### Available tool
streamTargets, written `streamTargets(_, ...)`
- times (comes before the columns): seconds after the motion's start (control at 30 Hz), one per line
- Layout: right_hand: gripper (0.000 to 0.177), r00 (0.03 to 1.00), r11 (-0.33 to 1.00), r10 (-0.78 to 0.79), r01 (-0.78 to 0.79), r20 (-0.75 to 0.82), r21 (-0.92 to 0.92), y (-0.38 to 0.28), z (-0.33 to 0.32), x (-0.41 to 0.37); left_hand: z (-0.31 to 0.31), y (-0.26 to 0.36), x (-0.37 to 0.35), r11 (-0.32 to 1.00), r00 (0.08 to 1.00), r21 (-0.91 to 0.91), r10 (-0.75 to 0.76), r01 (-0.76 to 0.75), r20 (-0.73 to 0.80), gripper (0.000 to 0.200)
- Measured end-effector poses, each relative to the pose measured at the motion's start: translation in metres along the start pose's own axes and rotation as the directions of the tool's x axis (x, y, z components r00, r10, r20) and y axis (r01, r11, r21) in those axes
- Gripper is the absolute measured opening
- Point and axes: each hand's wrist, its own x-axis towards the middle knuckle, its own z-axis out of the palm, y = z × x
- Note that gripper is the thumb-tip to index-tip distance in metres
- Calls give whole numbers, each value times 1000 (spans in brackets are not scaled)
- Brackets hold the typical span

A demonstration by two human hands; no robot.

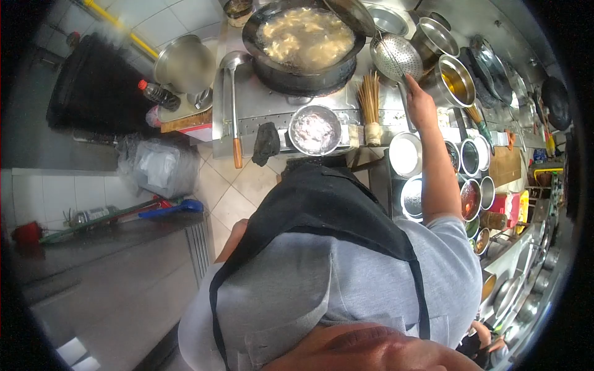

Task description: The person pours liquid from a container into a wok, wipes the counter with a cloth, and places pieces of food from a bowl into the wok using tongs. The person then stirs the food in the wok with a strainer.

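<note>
My right hand [421, 104] is wrapped round the handle of a perforated metal skimmer [396, 57], whose bowl hangs to the right of the wok, near the metal pots. In the black wok [309, 79], pale pieces [303, 37] lie in bubbling liquid. Below the wok, near the stove's front edge, a metal bowl [314, 130] holds a whitish, wet-looking mass. My left arm [234, 238] shows only in part beside the apron, and its hand is hidden.
A ladle [234, 99] and a dark cloth [266, 143] lie at the stove's left. A bamboo brush [370, 111] stands right of the bowl. One pot [456, 80] contains yellow liquid. Several seasoning containers [406, 154] line the right. A bottle [159, 95] stands at left.
</note>
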Motion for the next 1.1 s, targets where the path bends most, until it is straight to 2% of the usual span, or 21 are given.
streamTargets(0.03, 50, 1000, 1000, 2, -2, 0, -2, 6, 6, 1, 4, -3, 2, 998, 999, -50, -39, 40, 5, 42)
streamTargets(0.1, 46, 968, 991, -104, 119, -227, 57, 22, 21, 5, 5, -2, 2, 997, 999, -59, -43, 43, -2, 42)
streamTargets(0.13, 46, 969, 992, -99, 114, -228, 54, 19, 17, 6, 4, 0, 2, 997, 999, -59, -39, 39, -5, 42)
streamTargets(0.17, 45, 992, 964, 49, -17, -114, 266, 16, 13, 8, 1, 2, 2, 998, 999, -56, -38, 37, -3, 41)
streamTargets(0.2, 44, 985, 878, 172, -164, 25, 450, 15, 9, 10, -1, 4, 2, 998, 999, -55, -34, 34, -1, 41)
streamTargets(0.23, 45, 983, 817, 181, -147, -6, 558, 13, 12, 12, -4, 5, 3, 998, 999, -52, -34, 33, -2, 41)
streamTargets(0.27, 45, 981, 817, 194, -153, -14, 555, 16, 8, 12, -6, 7, 4, 998, 1000, -47, -28, 29, 2, 41)
streamTargets(0.33, 46, 957, 629, 258, -269, 131, 729, 14, -2, 14, -10, 10, 6, 999, 1000, -46, -25, 25, 7, 40)
streamTargets(0.37, 45, 938, 473, 306, -298, 163, 829, 10, -5, 16, -12, 12, 6, 999, 1000, -45, -22, 23, 7, 40)
streamTargets(0.4, 45, 938, 473, 309, -297, 159, 830, 12, -9, 18, -12, 13, 6, 998, 1000, -50, -24, 24, 8, 40)
streamTargets(0.5, 46, 932, 258, 304, -282, 200, 924, 20, -20, 24, -13, 15, 5, 998, 1000, -55, -23, 24, 13, 39)
streamTargets(0.53, 46, 932, 258, 304, -280, 197, 925, 21, -22, 26, -13, 15, 4, 998, 1000, -54, -24, 25, 15, 39)
streamTargets(0.6, 50, 906, 168, 394, -238, 156, 957, 26, -25, 31, -13, 17, 4, 998, 999, -57, -29, 30, 21, 39)
streamTargets(0.63, 44, 894, 137, 423, -227, 150, 964, 29, -28, 34, -12, 16, 4, 998, 999, -55, -28, 29, 21, 39)
streamTargets(0.67, 44, 893, 138, 425, -224, 146, 965, 36, -29, 38, -13, 14, 4, 998, 999, -54, -28, 29, 23, 38)
streamTargets(0.73, 32, 899, 173, 410, -243, 155, 954, 50, -31, 45, -14, 14, 4, 998, 999, -54, -29, 31, 23, 38)
streamTargets(0.77, 21, 879, 141, 449, -245, 159, 959, 52, -31, 48, -14, 14, 2, 998, 999, -55, -31, 32, 24, 38)
streamTargets(0.8, 21, 879, 141, 449, -244, 158, 960, 56, -30, 49, -15, 14, 3, 998, 999, -56, -31, 32, 23, 38)
streamTargets(0.87, 7, 876, 120, 457, -234, 155, 965, 56, -33, 48, -16, 15, 1, 998, 999, -51, -34, 35, 26, 37)
streamTargets(1.0, 7, 881, 65, 446, -209, 159, 976, 80, -25, 63, -20, 18, -2, 998, 999, -47, -39, 40, 23, 37)
streamTargets(1.1, 8, 839, -10, 501, -239, 212, 971, 104, -20, 82, -23, 24, -6, 998, 999, -48, -45, 46, 20, 36)
